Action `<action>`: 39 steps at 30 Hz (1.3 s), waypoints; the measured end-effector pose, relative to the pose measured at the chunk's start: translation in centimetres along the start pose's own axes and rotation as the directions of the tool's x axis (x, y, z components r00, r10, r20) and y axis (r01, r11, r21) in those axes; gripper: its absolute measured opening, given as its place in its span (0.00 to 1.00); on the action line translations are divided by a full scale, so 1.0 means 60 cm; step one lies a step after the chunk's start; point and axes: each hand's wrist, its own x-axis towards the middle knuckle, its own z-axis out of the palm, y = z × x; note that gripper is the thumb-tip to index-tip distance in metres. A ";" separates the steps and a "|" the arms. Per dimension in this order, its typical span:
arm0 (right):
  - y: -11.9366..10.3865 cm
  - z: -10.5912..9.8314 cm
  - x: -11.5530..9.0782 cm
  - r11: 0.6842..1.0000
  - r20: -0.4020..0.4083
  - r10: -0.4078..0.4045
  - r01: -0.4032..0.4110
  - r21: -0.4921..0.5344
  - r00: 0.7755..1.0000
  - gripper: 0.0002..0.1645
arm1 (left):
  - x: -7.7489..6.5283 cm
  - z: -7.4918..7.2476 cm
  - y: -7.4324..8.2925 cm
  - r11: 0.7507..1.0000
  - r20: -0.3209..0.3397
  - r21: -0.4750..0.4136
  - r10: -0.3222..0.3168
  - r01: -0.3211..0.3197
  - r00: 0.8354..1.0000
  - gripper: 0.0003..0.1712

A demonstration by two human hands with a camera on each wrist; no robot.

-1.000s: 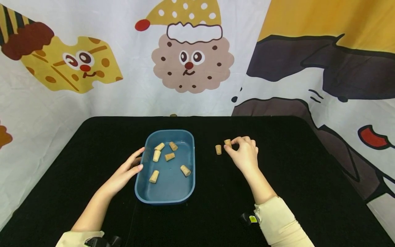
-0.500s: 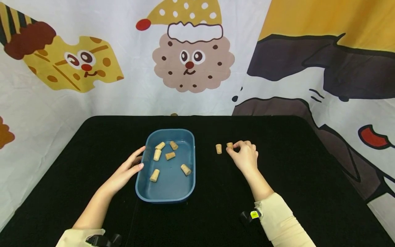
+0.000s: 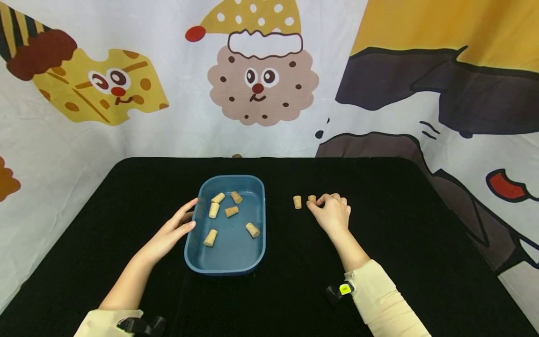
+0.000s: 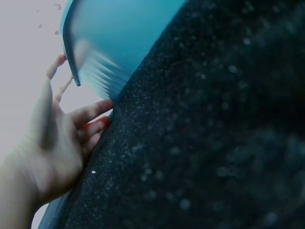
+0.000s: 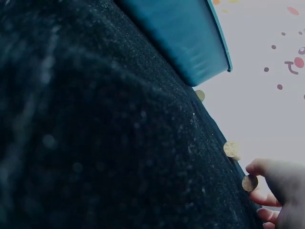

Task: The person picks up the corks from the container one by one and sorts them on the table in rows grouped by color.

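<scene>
My right hand (image 3: 334, 213) pinches a cork stopper (image 3: 312, 199) between thumb and fingers, down at the black cloth. Just left of it a second cork (image 3: 297, 202) stands by itself on the cloth. In the right wrist view the pinched cork (image 5: 249, 182) shows its round end between the fingertips. My left hand (image 3: 167, 236) rests with extended fingers against the left side of a blue rectangular tub (image 3: 225, 271). Inside the tub several corks lie scattered, one cork (image 3: 252, 230) near the right wall and another cork (image 3: 210, 238) toward the lower left.
A black cloth (image 3: 290, 290) covers the table. Behind it hangs a white curtain (image 3: 177, 135) printed with cartoon figures. Each wrist wears a small dark camera, such as the right wrist camera (image 3: 335, 294).
The right hand has lowered the pinched cork slightly, bringing it about level with the cork standing beside it. The left hand and the tub have stayed in place.
</scene>
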 end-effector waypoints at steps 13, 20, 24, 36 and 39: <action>-0.001 -0.003 -0.001 1.000 0.004 -0.004 0.004 -0.010 1.000 0.22 | -0.002 -0.001 0.001 1.000 0.008 -0.006 -0.002 0.002 1.000 0.35; -0.005 -0.008 -0.003 0.999 -0.004 0.010 -0.010 0.035 1.000 0.23 | 0.000 0.000 -0.003 1.000 0.004 -0.013 -0.003 0.003 1.000 0.35; -0.006 -0.008 -0.003 0.998 -0.012 0.017 -0.017 0.055 1.000 0.24 | 0.002 0.000 -0.006 1.000 -0.003 -0.012 -0.001 0.001 1.000 0.35; -0.022 -0.015 -0.003 0.993 -0.040 -0.005 0.010 0.117 0.999 0.24 | -0.002 0.000 -0.005 1.000 -0.007 -0.016 0.017 -0.017 1.000 0.35; -0.041 -0.022 -0.007 0.979 -0.088 -0.073 0.088 0.182 0.993 0.21 | 0.000 -0.001 -0.005 1.000 -0.007 -0.015 0.025 -0.025 1.000 0.34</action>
